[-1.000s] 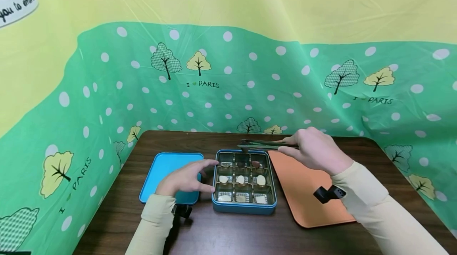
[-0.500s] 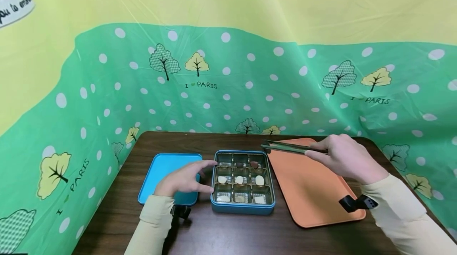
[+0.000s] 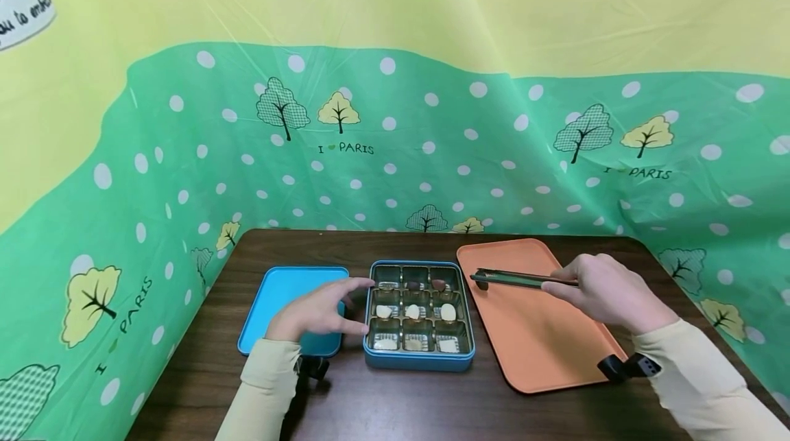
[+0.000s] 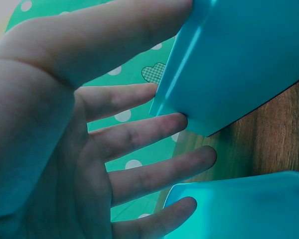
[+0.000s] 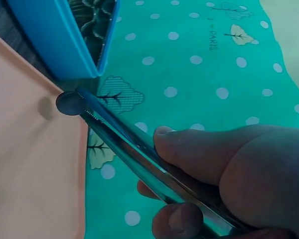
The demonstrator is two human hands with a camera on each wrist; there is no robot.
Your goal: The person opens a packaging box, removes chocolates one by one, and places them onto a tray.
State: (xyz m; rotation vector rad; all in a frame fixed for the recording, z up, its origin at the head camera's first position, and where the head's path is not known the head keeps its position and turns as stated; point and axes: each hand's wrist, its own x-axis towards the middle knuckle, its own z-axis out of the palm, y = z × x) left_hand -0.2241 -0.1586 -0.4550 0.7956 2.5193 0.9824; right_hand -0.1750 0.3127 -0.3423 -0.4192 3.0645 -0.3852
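My right hand [image 3: 617, 290] grips metal tongs [image 3: 521, 279]. In the right wrist view, their toothed tips pinch a dark round piece [image 5: 70, 103], which hangs over the orange tray [image 3: 555, 338]. My left hand [image 3: 315, 311] has its fingers spread, with fingertips against the left side of a blue box [image 3: 420, 363]. Little compartments with shiny liners divide this box. White pieces [image 3: 448, 312] sit in the middle row. At the back right lies a brownish piece [image 3: 439, 284]; something dark in the back middle compartment is too dim to tell.
A flat blue lid [image 3: 293, 282] lies left of the box, partly under my left hand. Everything stands on a dark wooden table [image 3: 432, 407]. A green and yellow patterned cloth [image 3: 395, 153] hangs behind its far edge.
My right hand has moved right and then down, taking the tongs and dark piece from above the box's back edge to the tray's back left. The left hand stays against the box.
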